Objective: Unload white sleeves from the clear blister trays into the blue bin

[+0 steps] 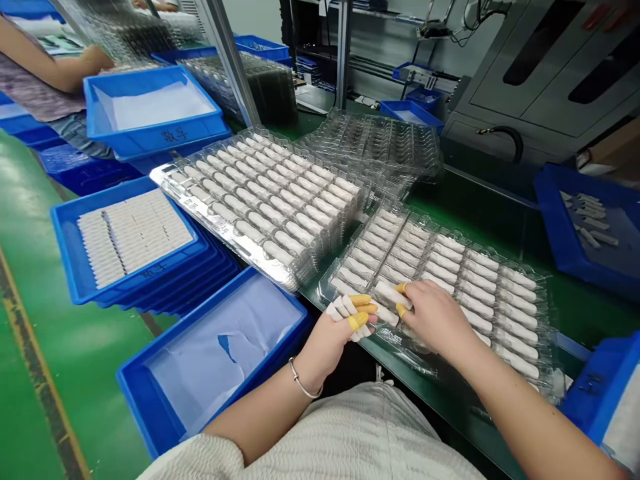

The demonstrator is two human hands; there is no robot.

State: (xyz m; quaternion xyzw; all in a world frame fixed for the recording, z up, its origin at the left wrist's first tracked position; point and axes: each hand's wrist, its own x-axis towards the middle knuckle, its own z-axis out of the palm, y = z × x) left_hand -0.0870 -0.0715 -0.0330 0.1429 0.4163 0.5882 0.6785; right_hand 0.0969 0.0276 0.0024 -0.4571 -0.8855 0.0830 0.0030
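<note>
My left hand, with yellow finger cots on its fingertips, is closed round a bunch of small white cylindrical parts. My right hand, also with yellow cots, pinches one white part at the near left corner of a clear plastic blister tray. That tray lies on the green bench and its pockets hold rows of the same white parts. A second filled clear tray sits on a stack just to the left and behind.
An empty blue bin with a plastic liner stands near my left arm. Another blue bin holds rows of white parts. Stacks of empty clear trays lie behind. A blue bin at right holds loose parts. Another person's arm is at top left.
</note>
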